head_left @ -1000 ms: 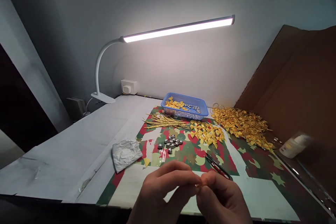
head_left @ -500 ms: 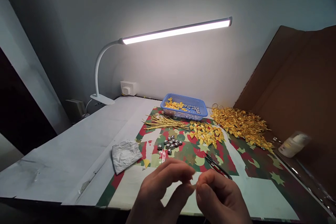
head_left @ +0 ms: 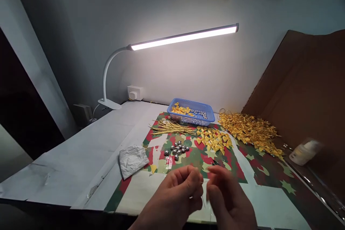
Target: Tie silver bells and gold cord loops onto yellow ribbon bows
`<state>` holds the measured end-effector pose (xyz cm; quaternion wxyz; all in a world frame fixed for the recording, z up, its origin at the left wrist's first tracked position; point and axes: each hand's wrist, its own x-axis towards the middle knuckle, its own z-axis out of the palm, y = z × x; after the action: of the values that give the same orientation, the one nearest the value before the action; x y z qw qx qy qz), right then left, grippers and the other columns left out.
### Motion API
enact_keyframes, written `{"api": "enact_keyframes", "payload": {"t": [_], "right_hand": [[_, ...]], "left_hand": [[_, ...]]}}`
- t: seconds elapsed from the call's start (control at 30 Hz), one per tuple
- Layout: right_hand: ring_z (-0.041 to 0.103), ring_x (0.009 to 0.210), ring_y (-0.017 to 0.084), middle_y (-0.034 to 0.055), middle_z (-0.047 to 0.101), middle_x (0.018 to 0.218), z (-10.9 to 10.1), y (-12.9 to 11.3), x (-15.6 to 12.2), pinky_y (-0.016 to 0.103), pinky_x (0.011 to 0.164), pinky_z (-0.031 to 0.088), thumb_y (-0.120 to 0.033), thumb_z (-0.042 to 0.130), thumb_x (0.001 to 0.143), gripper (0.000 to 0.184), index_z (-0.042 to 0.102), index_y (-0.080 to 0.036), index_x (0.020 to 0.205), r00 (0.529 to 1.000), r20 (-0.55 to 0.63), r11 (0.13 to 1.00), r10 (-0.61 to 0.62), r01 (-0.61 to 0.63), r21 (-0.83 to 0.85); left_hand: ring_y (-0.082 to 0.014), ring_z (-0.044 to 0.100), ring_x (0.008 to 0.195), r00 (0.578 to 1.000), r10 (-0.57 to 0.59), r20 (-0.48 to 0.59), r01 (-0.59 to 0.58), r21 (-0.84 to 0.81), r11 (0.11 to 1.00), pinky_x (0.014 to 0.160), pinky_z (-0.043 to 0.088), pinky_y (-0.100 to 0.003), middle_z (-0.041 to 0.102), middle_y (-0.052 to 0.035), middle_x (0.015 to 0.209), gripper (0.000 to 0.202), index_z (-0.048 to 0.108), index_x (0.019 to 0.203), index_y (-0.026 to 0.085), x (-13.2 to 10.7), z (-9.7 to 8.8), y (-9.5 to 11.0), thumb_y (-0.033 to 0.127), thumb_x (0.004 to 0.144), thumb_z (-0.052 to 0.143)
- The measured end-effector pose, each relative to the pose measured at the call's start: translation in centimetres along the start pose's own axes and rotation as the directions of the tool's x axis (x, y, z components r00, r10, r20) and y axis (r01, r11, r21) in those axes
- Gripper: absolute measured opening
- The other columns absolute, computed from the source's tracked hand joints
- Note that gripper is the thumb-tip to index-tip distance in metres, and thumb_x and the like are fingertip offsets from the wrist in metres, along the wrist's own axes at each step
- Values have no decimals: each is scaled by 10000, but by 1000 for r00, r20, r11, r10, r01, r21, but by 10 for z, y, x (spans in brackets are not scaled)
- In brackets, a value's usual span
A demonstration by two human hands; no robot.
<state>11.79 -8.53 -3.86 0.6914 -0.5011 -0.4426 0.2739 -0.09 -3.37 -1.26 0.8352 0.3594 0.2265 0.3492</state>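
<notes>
Low over the near edge of the table, my left hand point(head_left: 182, 190) is closed in a pinch. A thin strand point(head_left: 203, 202), hard to make out, hangs at its fingertips. My right hand point(head_left: 229, 196) is just beside it, slightly blurred, with thumb and fingers apart and nothing visible between them. Behind the right hand, the dark tips of thread snips point(head_left: 215, 162) show; the rest is hidden. Small silver bells point(head_left: 177, 149) lie in a cluster beyond my hands. Yellow ribbon bows point(head_left: 214, 139) and a bundle of gold cords point(head_left: 172, 127) lie farther back.
A blue basket point(head_left: 211, 118) with bows and silver beads stands by the wall. Gold tasselled pieces point(head_left: 250, 131) are heaped at the right, near a white bottle point(head_left: 302, 153) and a cardboard panel point(head_left: 304, 90). Crumpled white paper point(head_left: 133, 161) lies left, below the lamp point(head_left: 185, 37).
My fingertips, which met before, have come apart. The left hand has closed into a tighter pinch, while the right has opened and covers more of the snips. The view has shifted slightly.
</notes>
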Motion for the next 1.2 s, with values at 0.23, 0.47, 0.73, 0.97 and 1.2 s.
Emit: {"api": "enact_keyframes", "payload": {"t": [0.23,0.47,0.73,0.97,1.2], "right_hand": [[544,1030,212,15,602,1061,-4,6,13,325,813,451,-21,630,828,303,727,-307,844,706,90,621,-702,670,-407],[590,1037,188,6,631,1041,-12,-9,31,269,829,502,-347,712,853,104,714,-296,763,974,86,976,-210,214,-39],[661,883,161,15,685,939,-19,-22,54,238,730,542,-403,703,855,181,686,-248,764,987,34,987,-159,159,8],[669,776,129,0,696,851,-28,-27,65,261,754,543,-409,593,940,181,615,-239,881,968,-53,967,-247,242,-85],[648,709,131,12,704,802,-36,-43,83,244,652,538,-385,607,921,174,602,-215,886,912,-145,914,-384,352,-203]], "left_hand": [[-98,366,583,990,49,-134,-45,33,998,607,386,-205,449,48,600,381,586,682,164,6,2,-6,478,750,791],[-164,609,810,943,301,-144,-273,184,944,862,474,-276,692,-19,794,270,692,844,189,0,13,-1,455,826,727],[-93,600,553,962,214,-167,-242,-168,956,533,527,-214,740,-32,837,257,759,791,163,-12,13,17,350,665,883],[-65,605,541,964,215,-157,-251,-267,930,520,513,-134,693,-9,674,293,673,639,132,-16,-1,37,204,563,947],[-90,626,610,951,214,-222,-249,-144,958,609,557,-178,699,-37,739,273,676,692,129,-23,-2,37,253,637,913]]}}
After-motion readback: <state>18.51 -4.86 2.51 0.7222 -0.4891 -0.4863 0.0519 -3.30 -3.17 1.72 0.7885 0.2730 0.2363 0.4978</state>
